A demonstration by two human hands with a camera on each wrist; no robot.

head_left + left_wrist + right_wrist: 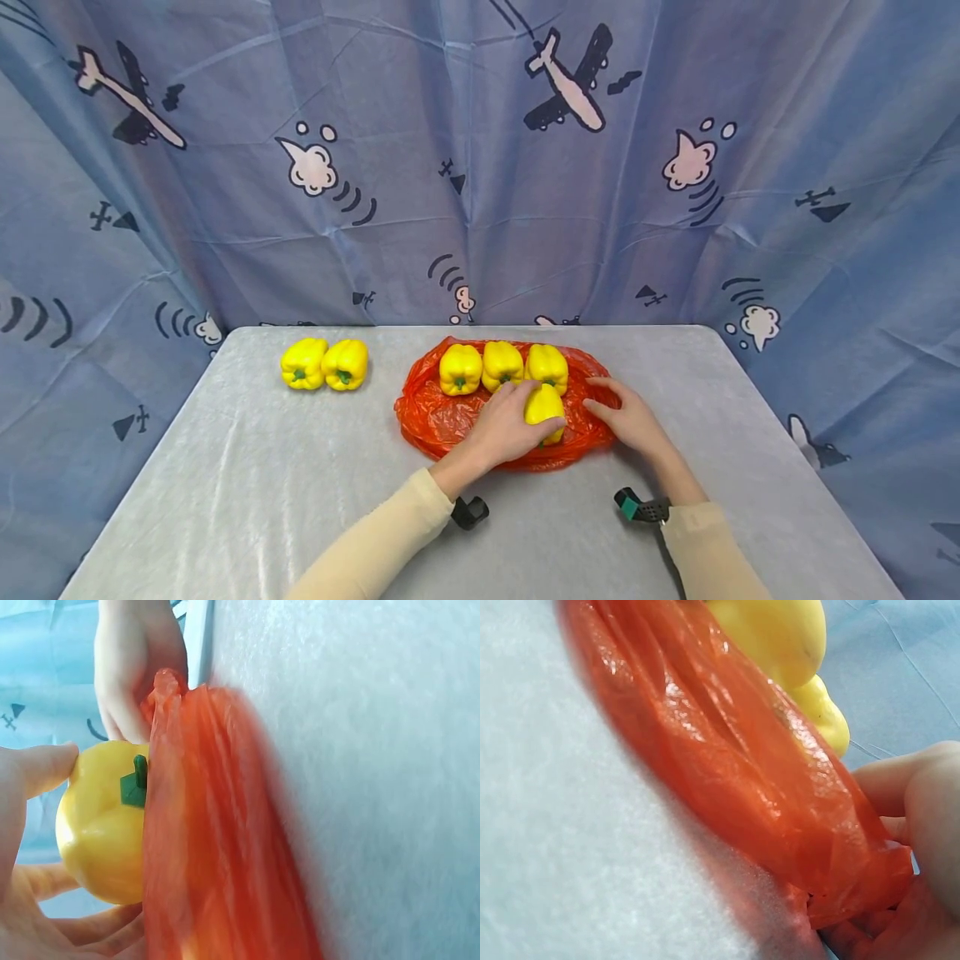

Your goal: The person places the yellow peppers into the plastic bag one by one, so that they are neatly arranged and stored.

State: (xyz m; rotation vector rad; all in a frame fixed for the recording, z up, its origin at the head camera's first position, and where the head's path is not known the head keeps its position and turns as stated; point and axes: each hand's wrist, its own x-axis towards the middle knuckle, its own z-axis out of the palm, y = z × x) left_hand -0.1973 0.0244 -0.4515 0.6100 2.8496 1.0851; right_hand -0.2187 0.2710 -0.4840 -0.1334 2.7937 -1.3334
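Setting the held pepper [543, 404] down inside the red bag [442, 408] looked like the step in hand. Left hand [510, 423] was clamped on that pepper, thumb one side, fingers the other, stem end toward the front edge of the tabletop [225, 467]. Position: within the bag's rim, just in front of the right back pepper [547, 363]. Left wrist view had its lower part hidden behind the bag's front wall, so couldn't tell if it bore on the plastic. Right hand [630, 417] was at the bag's right end, thumb and forefinger apart; couldn't tell if it pinched any plastic. Next move, my judgement: called for seating the pepper, then spreading the left fingers without dragging the rim or nudging the neighbour. Counts: one bag, near the tabletop's back edge, slightly right of middle. Six yellow peppers: one held; three in a row along the bag's back, i.e. left back pepper [461, 367], middle back pepper [502, 362] and the right one above; two outside the bag near the tabletop's back left corner, left loose pepper [303, 361] and right loose pepper [347, 362], side by side. Two hands, one black wrist device [471, 512] showing at the left, another at the right.
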